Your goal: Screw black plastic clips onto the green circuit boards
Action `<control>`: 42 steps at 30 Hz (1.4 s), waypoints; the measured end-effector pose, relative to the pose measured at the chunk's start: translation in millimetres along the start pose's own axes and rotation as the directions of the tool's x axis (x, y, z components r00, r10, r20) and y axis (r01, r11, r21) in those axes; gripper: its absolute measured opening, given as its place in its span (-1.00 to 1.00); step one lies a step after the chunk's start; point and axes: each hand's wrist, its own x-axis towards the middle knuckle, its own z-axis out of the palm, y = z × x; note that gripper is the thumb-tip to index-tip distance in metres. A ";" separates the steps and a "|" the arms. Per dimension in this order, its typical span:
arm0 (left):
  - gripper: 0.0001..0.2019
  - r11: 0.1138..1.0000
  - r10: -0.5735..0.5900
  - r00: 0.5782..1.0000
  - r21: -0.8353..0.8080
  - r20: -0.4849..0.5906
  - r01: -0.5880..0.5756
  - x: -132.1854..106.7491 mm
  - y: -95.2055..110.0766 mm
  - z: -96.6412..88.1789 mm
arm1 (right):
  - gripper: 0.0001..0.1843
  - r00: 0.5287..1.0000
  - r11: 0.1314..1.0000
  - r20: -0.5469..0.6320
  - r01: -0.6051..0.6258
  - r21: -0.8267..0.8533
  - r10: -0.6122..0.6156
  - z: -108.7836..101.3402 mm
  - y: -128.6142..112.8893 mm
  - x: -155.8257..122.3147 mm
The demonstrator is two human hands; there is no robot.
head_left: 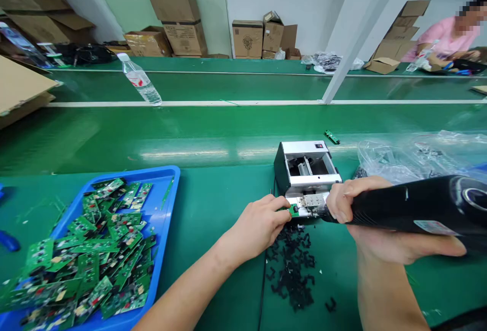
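Note:
My left hand (258, 224) pinches the end of a small green circuit board (293, 210) between thumb and fingers. The board lies at the front plate of a silver and black machine (308, 168) with an open top. My right hand (365, 214) is wrapped around a thick black power tool (403, 204) that looks like an electric screwdriver. Its tip meets the right side of the front plate, close to the board; the exact contact is hidden by my fingers. Black plastic bits (294, 270) are scattered below the machine.
A blue tray (173, 189) heaped with green circuit boards stands at left. Clear plastic bags (399, 161) lie at right, and a loose board (332, 137) behind the machine. Farther back are a water bottle (141, 81), cardboard boxes (247, 39), a white post (350, 52) and a person in pink (437, 36).

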 end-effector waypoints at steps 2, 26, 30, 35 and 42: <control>-0.82 1.000 0.000 1.000 0.010 0.005 0.000 0.4 0.6 -0.2 | -0.04 0.999 0.998 -0.004 -0.053 0.015 0.053 0.5 -3.1 -2.9; -0.82 0.999 0.010 1.000 0.046 -0.016 -0.009 1.5 1.3 4.3 | -0.09 0.994 0.989 0.110 -0.031 0.147 0.015 25.7 -10.1 16.3; -0.81 0.999 0.006 1.000 0.047 -0.011 -0.006 1.4 1.6 3.5 | -0.23 0.996 0.987 0.080 -0.062 0.148 0.050 28.8 -10.1 20.7; -0.82 0.999 0.014 1.000 0.049 -0.017 -0.013 1.1 0.5 4.1 | -0.28 0.994 0.988 0.102 -0.042 0.147 0.027 31.7 -9.2 24.8; -0.85 0.999 0.019 1.000 0.051 -0.024 -0.018 0.6 0.1 5.5 | -0.29 0.992 0.986 0.125 -0.022 0.163 0.001 33.9 -7.2 26.8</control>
